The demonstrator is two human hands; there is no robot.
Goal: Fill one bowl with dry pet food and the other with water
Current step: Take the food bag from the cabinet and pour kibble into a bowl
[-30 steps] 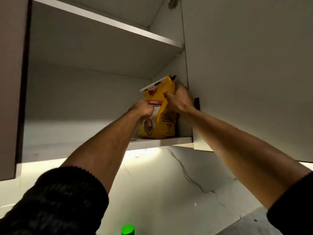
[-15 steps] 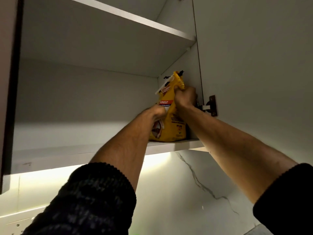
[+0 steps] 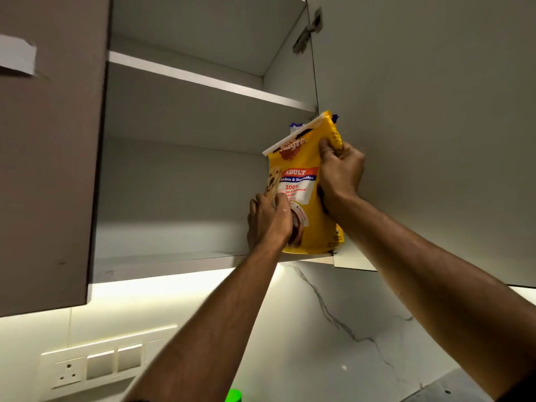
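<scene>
Yellow food bag (image 3: 304,198) | both hands clamped | left hand (image 3: 269,221) low | right hand (image 3: 340,169) high

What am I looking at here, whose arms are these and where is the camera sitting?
No machine here: the camera sits on a person's head, tilted up at an open wall cupboard. The two bare arms are that person's own. Both hands grip a yellow pet food bag at the right end of the lower shelf: the left hand low on its front, the right hand near its top edge, where a white clip seals it. Below are a marble wall, a switch panel and a green cap.
</scene>
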